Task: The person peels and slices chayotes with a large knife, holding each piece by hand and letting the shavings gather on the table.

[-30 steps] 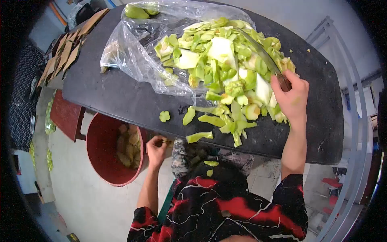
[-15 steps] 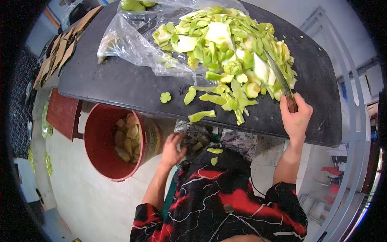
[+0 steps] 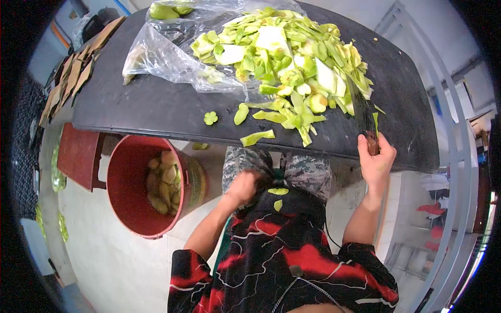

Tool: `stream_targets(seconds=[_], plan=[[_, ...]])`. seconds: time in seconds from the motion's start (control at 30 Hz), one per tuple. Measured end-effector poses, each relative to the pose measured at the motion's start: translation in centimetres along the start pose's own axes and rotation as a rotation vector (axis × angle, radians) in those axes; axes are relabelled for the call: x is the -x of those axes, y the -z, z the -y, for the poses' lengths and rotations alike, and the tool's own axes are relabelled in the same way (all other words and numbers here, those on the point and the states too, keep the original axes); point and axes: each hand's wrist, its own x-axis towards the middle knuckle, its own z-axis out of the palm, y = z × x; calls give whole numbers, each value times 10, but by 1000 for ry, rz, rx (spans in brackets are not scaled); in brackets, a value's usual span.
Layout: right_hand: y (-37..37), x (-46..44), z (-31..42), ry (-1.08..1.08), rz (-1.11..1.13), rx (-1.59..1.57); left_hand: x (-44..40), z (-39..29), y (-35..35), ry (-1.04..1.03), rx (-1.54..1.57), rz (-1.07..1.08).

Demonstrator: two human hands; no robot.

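Observation:
My right hand [image 3: 378, 161] is closed around the dark handle of a knife [image 3: 361, 107] at the table's right front edge. Its blade points away from me, against the pile of green peelings [image 3: 292, 62]. A thin green strip [image 3: 376, 122] stands out beside the blade near the handle. Over my lap, my left hand [image 3: 244, 188] is next to the camouflage trousers [image 3: 308, 172]; its fingers are blurred and partly turned from view. Two green peel pieces [image 3: 277, 191] lie on the dark cloth at my waist.
The black table [image 3: 156, 112] also bears a clear plastic bag [image 3: 172, 62] and whole green vegetables [image 3: 164, 10] at the far left. Below its edge stands a red bucket [image 3: 125, 208] holding cut pieces, with a red stool [image 3: 78, 156] beside it. Grey metal rails [image 3: 454, 156] rise at the right.
My left hand has moved right across my lap. A green piece that lay on the trousers is no longer seen there, and one shows on the floor by the bucket. The knife has shifted slightly.

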Motion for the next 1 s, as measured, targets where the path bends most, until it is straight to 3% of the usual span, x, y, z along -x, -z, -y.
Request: stream_targets(seconds=[0.03, 0.13, 0.17, 0.27, 0.3, 0.4, 0.53, 0.67, 0.73, 0.83, 0.93, 1.0], plan=[[2, 4, -1, -26, -13, -4, -4, 8, 1, 30, 197, -48], [6, 15, -2, -98, -47, -12, -22, 20, 9, -64, 180, -191], [6, 16, -1, -132, -63, -23, -24, -4, 31, 32, 132, -67], [10, 20, -6, -112, -85, -16, -34, 4, 4, -53, -100, -15], [12, 20, -7, -108, -93, -20, -39, 1, 4, -9, -254, 206], [20, 20, -13, -79, -108, 74, -43, -9, 2, -4, -297, 222], [24, 26, -31, -69, -164, 64, -35, 16, -26, -152, -476, 33], [27, 28, -30, -106, -185, 31, -45, 20, -25, -121, -514, 145], [29, 28, -34, -106, -194, 35, -49, 19, -15, 14, -307, 258], [31, 29, -39, -114, -199, 18, -52, 11, 19, 11, -200, 295], [30, 27, -39, -106, -206, -22, -37, 14, 33, -58, 72, 122], [28, 29, -39, -94, -203, -35, -22, -4, 56, 4, 78, 120]])
